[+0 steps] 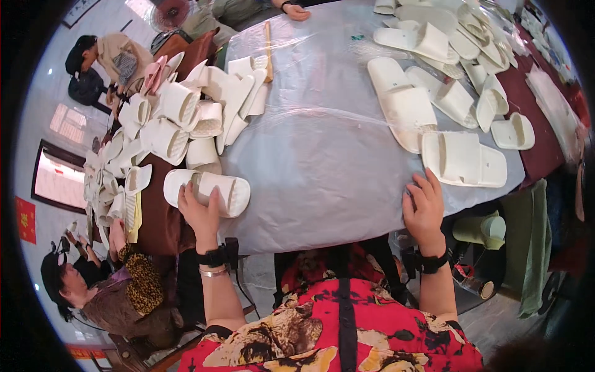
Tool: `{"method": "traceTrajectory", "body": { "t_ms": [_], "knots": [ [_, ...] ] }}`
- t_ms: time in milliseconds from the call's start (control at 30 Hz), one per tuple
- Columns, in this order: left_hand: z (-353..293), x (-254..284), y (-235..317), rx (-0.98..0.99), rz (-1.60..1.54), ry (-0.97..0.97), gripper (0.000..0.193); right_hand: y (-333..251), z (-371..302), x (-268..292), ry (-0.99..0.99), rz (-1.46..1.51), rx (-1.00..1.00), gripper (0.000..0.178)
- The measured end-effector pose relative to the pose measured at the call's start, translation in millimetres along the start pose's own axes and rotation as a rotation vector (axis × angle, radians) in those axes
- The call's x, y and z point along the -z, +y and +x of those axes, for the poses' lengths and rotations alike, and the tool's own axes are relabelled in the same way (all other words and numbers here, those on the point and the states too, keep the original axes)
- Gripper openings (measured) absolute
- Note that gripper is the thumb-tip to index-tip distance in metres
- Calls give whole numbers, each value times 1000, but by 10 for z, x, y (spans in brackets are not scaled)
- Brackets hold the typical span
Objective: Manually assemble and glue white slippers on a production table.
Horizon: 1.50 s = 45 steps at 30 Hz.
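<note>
At the left front of the covered table lies a cream slide sandal (234,195), sole sideways. My left hand (201,214) has its thumb and fingers on the sandal's strap, gripping it. My right hand (425,208) rests at the table's right front edge, empty, with fingers stretched out. Just beyond its fingertips sits another cream slide sandal (462,158), lying flat. A further cream slide sandal (406,111) lies behind that one, pointing away. The undersides of both hands are hidden.
Cream slide sandals are heaped at left (180,105) and right (465,37). Clear plastic film (310,111) covers the grey table top. A pale green cup (480,229) stands below the right edge. Several other people sit around, one person's hand (296,12) at the far edge.
</note>
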State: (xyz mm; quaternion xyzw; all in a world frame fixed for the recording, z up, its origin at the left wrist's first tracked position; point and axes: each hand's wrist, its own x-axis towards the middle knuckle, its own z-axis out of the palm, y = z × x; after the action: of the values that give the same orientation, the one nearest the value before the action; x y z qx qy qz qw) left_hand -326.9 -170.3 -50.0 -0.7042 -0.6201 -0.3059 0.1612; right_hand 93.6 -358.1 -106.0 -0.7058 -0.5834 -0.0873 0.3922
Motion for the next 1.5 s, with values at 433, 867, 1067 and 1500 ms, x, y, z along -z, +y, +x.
{"method": "traceTrajectory", "body": {
  "t_ms": [433, 867, 1067, 1500],
  "knots": [
    [-168, 248, 572, -24, -592, -272, 25, 105, -59, -110, 78, 39, 53, 20],
    [-693, -358, 1696, -421, -811, -554, 36, -646, -302, -506, 93, 365, 39, 48],
    [-411, -587, 1277, 225, -1053, -662, 42, -644, -286, -577, -17, 392, 85, 44],
    [-294, -517, 1593, 396, -1178, -899, 66, -633, -138, -612, -62, 119, 51, 22]
  ]
}}
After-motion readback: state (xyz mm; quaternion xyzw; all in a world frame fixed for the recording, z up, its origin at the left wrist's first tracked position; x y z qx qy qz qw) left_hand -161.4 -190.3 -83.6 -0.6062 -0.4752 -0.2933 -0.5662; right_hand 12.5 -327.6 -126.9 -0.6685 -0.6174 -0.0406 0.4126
